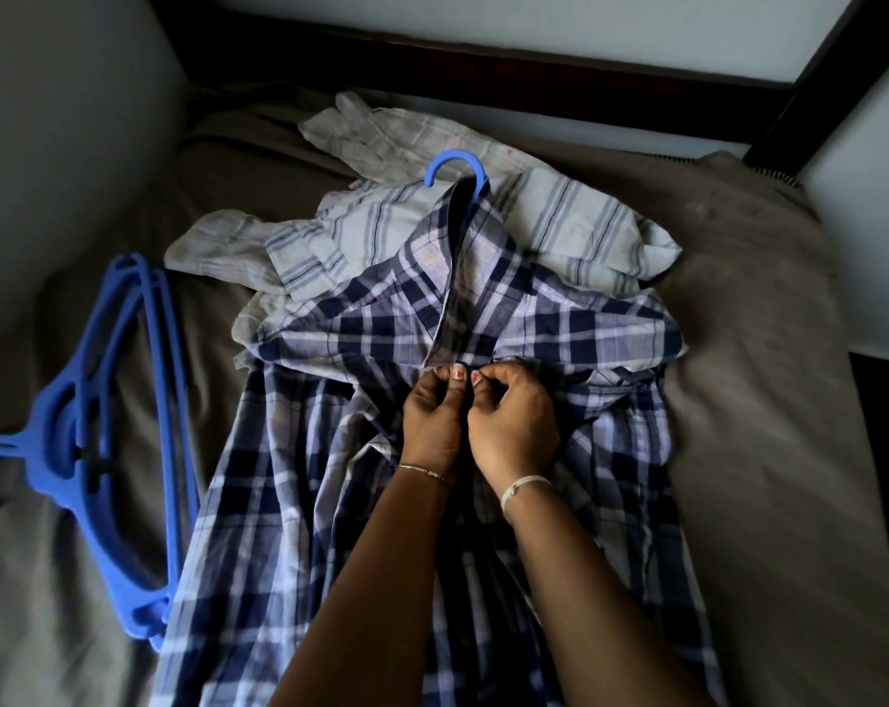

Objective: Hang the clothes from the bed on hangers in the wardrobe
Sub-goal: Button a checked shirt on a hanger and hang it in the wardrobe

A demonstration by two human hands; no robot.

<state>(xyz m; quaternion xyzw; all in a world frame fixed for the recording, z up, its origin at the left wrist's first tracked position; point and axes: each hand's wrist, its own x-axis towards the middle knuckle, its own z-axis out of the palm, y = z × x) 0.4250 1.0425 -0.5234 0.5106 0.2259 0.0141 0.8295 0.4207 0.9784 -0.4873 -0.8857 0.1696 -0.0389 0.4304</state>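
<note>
Largest item: bed (763, 400) with grey-brown sheet, carrying all else.

Spread front-up down its middle: navy-and-white plaid button-front shirt (330, 502), collar away from camera, tails toward it. Judged light, limp, no stiffness of its own. Likely to slip off a smooth hanger with front left open.

Heaped behind the collar: pale blue-striped shirt (575, 222) and paler checked garment (381, 130), both crumpled, not yet on hangers.

At left of bed, just beside the plaid shirt's side: stack of blue plastic hangers (126, 400), rigid, hooks toward left frame edge.

Poking out of the plaid collar: hook of one more blue plastic hanger (455, 168). Shoulders of it hidden under cloth, presumably seated inside the shirt.

Left hand (432, 421) and right hand (513, 421): side by side, touching, just below the collar. Fingers curled, tips pinching the two front edges together. Button itself not visible; judged to be fastening the top one.

Handling note: lift by the hook, not by the cloth. Gather tails with the other hand to avoid dragging the heaped shirts along.
</note>
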